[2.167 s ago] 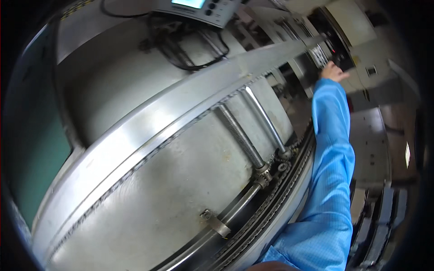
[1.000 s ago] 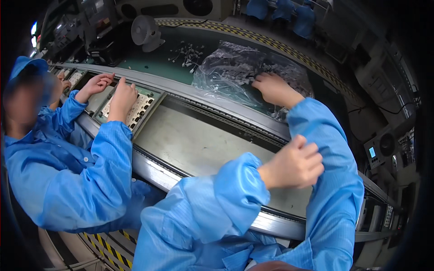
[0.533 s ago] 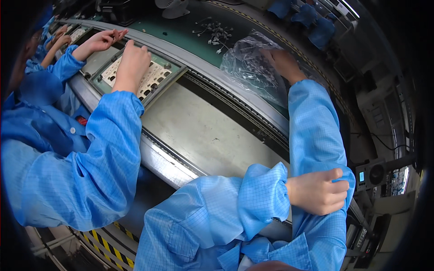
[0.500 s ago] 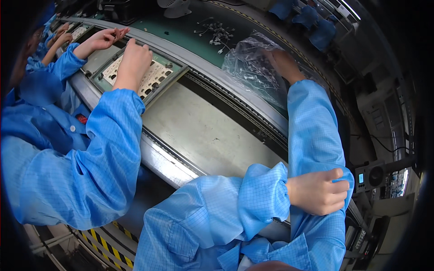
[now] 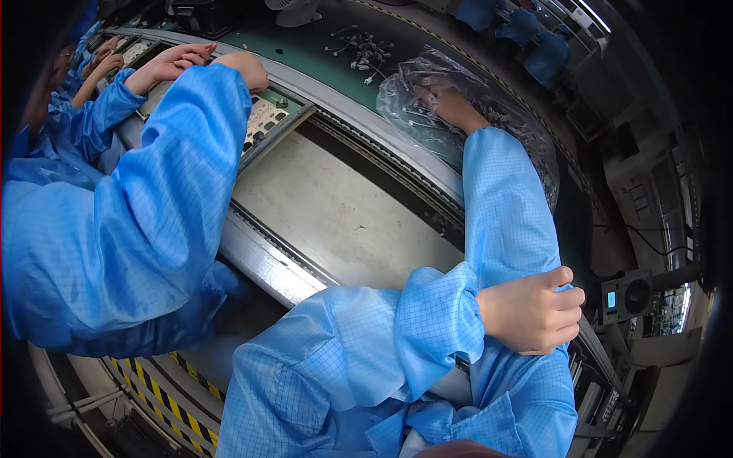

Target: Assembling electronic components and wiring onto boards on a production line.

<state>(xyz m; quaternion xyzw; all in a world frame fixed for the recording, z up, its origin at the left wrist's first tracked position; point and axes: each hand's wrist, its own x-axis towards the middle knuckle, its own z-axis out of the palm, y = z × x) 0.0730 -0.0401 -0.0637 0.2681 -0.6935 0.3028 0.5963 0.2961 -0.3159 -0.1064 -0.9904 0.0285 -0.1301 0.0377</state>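
Note:
My right hand (image 5: pixel 450 105) reaches into a crumpled clear plastic bag (image 5: pixel 405 107) on the far side of the line. Small cable pieces with white connectors show faintly through the plastic; film and blur hide those fingertips. My left hand (image 5: pixel 534 311) is closed in a fist, thumb on top, against the blue sleeve of my right arm near the elbow. Whatever it holds, if anything, is hidden. Left of the bag lies a loose pile of short cables with white connectors (image 5: pixel 365 53) on the green surface.
A bare metal plate (image 5: pixel 343 206) lies between the conveyor rails. At left, a co-worker's hand (image 5: pixel 244 70) is over a framed board with pale parts (image 5: pixel 267 118); more workers' hands are beyond. A fan (image 5: pixel 294 11) stands at the back, a small device with a lit screen (image 5: pixel 622 298) at right.
My right hand has moved left and slightly up inside the bag. My left fist has shifted slightly. The co-worker's near arm has risen and swung across the board.

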